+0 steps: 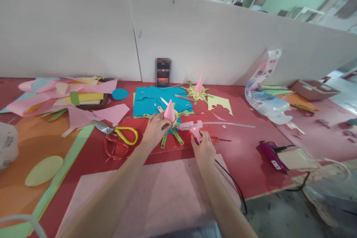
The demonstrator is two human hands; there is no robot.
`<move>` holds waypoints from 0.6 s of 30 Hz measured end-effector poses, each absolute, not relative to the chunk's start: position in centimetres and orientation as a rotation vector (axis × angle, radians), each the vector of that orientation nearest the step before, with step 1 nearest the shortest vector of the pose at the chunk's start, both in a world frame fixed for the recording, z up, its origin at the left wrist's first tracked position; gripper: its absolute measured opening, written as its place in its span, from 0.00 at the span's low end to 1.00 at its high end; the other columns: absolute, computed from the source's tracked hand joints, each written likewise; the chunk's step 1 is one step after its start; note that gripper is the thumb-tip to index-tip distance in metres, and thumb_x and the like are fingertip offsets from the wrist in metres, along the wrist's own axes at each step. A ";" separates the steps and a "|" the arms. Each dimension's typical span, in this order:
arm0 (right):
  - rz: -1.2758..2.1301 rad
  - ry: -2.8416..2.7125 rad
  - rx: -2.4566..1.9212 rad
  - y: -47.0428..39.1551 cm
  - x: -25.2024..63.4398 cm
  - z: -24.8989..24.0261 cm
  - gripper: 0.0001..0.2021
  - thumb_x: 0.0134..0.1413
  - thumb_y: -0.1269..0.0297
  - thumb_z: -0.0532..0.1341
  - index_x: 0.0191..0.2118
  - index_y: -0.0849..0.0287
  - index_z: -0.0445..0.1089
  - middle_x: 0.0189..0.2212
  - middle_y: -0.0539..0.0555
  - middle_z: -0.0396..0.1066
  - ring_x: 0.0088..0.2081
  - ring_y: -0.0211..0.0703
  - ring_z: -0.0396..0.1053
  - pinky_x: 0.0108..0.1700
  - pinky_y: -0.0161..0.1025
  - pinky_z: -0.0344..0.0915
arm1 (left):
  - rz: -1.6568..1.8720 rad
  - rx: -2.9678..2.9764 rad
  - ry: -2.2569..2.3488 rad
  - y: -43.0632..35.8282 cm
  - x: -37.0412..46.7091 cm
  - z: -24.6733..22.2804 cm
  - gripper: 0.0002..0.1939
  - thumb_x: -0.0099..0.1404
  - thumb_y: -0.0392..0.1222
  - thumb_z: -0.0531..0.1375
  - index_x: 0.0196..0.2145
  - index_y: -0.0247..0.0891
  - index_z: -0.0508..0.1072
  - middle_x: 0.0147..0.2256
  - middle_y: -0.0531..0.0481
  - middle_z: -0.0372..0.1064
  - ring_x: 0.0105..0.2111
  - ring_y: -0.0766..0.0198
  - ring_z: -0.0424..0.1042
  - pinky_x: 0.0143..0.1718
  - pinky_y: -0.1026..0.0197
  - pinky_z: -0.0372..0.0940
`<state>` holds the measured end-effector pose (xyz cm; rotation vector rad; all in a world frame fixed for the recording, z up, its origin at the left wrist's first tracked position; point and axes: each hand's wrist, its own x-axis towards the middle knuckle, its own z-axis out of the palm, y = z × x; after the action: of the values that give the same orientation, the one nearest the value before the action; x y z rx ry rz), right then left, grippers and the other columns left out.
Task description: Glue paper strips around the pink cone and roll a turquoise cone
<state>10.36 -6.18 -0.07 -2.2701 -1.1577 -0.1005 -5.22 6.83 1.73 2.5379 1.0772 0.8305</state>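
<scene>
My left hand (156,127) is closed on a paper craft, with its fingers at the base of a pink paper cone (169,111). Green patterned strips (176,136) spread out from under the cone. In my right hand (204,149) is a pink hot glue gun (195,130), gripped by its handle. Its nozzle points left at the craft; whether the tip touches is too small to tell. A clear glue stick (228,124) trails from the gun's back. Behind stands a similar craft with a pink cone (199,84) and green strips.
Yellow-handled scissors (126,135) and a red-handled pair (115,147) lie left of my hands. Blue sheets (147,106) are stacked behind. Paper scraps (41,96) pile up at left. A purple power strip (272,156) with an adapter and a plastic bag (267,100) lie at right.
</scene>
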 end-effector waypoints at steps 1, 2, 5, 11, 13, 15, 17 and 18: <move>-0.100 -1.156 -2.271 -6.2 10.4 -0.1 0.15 0.53 0.56 0.52 0.45 0.57 0.60 0.44 0.55 0.68 0.39 0.45 0.68 0.28 0.35 0.56 | 0.827 2.542 1.076 6.9 -5.2 1.7 0.07 0.60 0.42 0.56 0.29 0.43 0.73 0.46 0.47 0.68 0.52 0.57 0.61 0.59 0.46 0.45; -0.100 -1.157 -2.269 -6.2 10.4 -0.1 0.16 0.53 0.56 0.52 0.45 0.57 0.60 0.44 0.55 0.68 0.39 0.44 0.68 0.28 0.35 0.56 | 0.825 2.547 1.074 6.9 -5.2 1.7 0.07 0.60 0.42 0.55 0.29 0.43 0.73 0.46 0.47 0.68 0.52 0.57 0.61 0.58 0.46 0.45; -0.108 -1.151 -2.267 -6.2 10.4 -0.3 0.16 0.53 0.56 0.52 0.45 0.57 0.60 0.44 0.55 0.68 0.39 0.44 0.68 0.28 0.35 0.56 | 0.818 2.566 1.072 6.9 -5.2 1.7 0.08 0.60 0.43 0.55 0.29 0.43 0.73 0.46 0.47 0.68 0.52 0.57 0.61 0.59 0.45 0.45; -0.118 -1.152 -2.266 -6.2 10.4 -0.2 0.16 0.53 0.56 0.51 0.45 0.57 0.61 0.43 0.56 0.68 0.38 0.44 0.68 0.27 0.34 0.55 | 0.795 2.603 1.088 6.7 -5.2 1.9 0.08 0.61 0.43 0.55 0.29 0.42 0.73 0.48 0.46 0.66 0.52 0.57 0.61 0.59 0.46 0.44; -0.121 -1.149 -2.271 -6.2 10.3 -0.1 0.16 0.53 0.56 0.51 0.45 0.57 0.61 0.43 0.56 0.68 0.37 0.44 0.68 0.27 0.34 0.55 | 0.792 2.614 1.092 6.7 -5.2 1.9 0.08 0.61 0.43 0.55 0.29 0.43 0.73 0.49 0.46 0.65 0.52 0.57 0.61 0.59 0.46 0.44; -0.116 -1.144 -2.282 -6.2 10.3 0.0 0.16 0.53 0.55 0.52 0.45 0.57 0.61 0.43 0.56 0.68 0.37 0.44 0.68 0.27 0.34 0.55 | 0.797 2.623 1.095 6.7 -5.2 1.7 0.08 0.61 0.43 0.54 0.30 0.43 0.73 0.49 0.46 0.65 0.52 0.58 0.60 0.59 0.45 0.43; -0.108 -1.140 -2.285 -6.2 10.3 0.0 0.16 0.53 0.55 0.52 0.45 0.57 0.60 0.44 0.55 0.68 0.37 0.45 0.68 0.27 0.35 0.54 | 0.805 2.630 1.097 6.8 -5.3 1.6 0.09 0.61 0.43 0.54 0.30 0.43 0.73 0.49 0.46 0.65 0.53 0.58 0.60 0.59 0.46 0.44; -0.104 -1.138 -2.284 -6.2 10.3 0.0 0.15 0.53 0.55 0.52 0.45 0.56 0.60 0.44 0.55 0.68 0.38 0.45 0.68 0.27 0.35 0.54 | 0.808 2.632 1.096 6.8 -5.3 1.5 0.08 0.61 0.43 0.54 0.30 0.43 0.73 0.49 0.46 0.65 0.53 0.58 0.60 0.59 0.46 0.44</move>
<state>10.27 -6.21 0.02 -2.2839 -1.1383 -0.1040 -5.26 6.81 1.52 2.6316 1.0959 0.8077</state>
